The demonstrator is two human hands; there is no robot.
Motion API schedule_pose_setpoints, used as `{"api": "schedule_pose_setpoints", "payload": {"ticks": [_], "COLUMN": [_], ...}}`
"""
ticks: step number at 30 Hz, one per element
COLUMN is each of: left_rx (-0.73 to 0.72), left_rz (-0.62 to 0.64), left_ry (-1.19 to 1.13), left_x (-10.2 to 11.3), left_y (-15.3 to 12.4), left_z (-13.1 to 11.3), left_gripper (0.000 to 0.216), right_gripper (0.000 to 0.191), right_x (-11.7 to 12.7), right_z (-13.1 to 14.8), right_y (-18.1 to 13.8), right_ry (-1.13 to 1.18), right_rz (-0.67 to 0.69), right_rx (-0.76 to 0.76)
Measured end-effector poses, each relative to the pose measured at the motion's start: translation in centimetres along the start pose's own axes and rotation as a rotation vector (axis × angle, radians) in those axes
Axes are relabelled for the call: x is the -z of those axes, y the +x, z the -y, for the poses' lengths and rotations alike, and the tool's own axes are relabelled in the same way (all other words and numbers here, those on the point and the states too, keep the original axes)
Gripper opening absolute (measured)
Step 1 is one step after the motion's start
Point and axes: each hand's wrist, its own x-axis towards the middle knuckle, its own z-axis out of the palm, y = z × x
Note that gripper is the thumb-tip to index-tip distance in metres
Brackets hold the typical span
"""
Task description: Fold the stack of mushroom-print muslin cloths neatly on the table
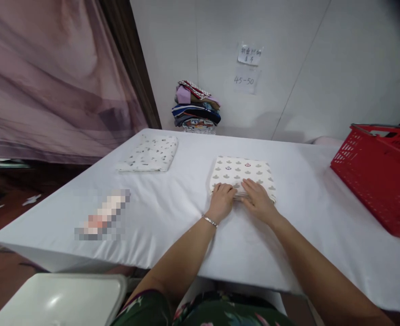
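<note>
A folded white cloth (242,168) with grey boat shapes and small anchors lies on the table in front of me, its layered near edge facing me. At its near left part, my left hand (222,200) has bent fingers closed over the edge. My right hand (259,199) rests on the near edge just to the right, fingers stretched out over the top and thumb low by the layers. The undersides of both hands are hidden. Farther left lies another folded white cloth (152,153) with small dark prints, apart from both hands.
A white cloth covers the table (173,199). A red basket (379,181) stands at the right. A blurred-out item (103,215) lies at the left. Behind the far edge is a stack of folded fabrics (196,106). A white stool (60,299) is at the lower left.
</note>
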Motion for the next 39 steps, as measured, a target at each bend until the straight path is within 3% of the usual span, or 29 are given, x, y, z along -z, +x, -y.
{"api": "schedule_pose_setpoints", "payload": {"ticks": [3,6,12,15,17,23,31,35,39], "left_rx": [0.056,0.193,0.789,0.960,0.958,0.860,0.894,0.898,0.899], "left_rz": [0.006,-0.031,-0.130,-0.143,-0.092,0.105,0.103,0.107,0.115], "left_ry": [-0.031,-0.103,-0.440,-0.619,-0.681,-0.551,-0.556,-0.433,-0.472], "left_x": [0.3,0.8,2.3,2.7,2.9,3.4,3.1,2.9,3.1], "left_y": [-0.2,-0.4,-0.8,-0.9,-1.0,-0.9,-0.6,-0.6,-0.6], "left_z": [0.5,2.2,7.5,8.5,8.3,6.3,5.8,5.7,5.7], "left_gripper": [0.026,0.028,0.037,0.027,0.020,0.041,0.017,0.017,0.020], "right_gripper": [0.055,0.055,0.054,0.053,0.052,0.053,0.051,0.050,0.049], "right_x": [-1.8,-3.0,-3.3,-3.3,-3.4,-3.2,-3.1,-3.1,-3.0], "right_z": [0.8,0.7,0.4,0.6,0.6,0.8,1.0,1.0,1.0], "right_y": [-0.4,-1.0,-1.4,-1.4,-1.4,-1.4,-1.4,-1.4,-1.4], "right_ry": [-0.124,-0.193,-0.216,-0.216,-0.215,-0.222,-0.238,-0.231,-0.214], "right_rz": [0.096,0.083,0.035,0.013,0.011,0.010,0.015,0.025,0.031], "right_rx": [0.041,0.072,0.068,0.057,0.054,0.044,0.041,0.038,0.032]}}
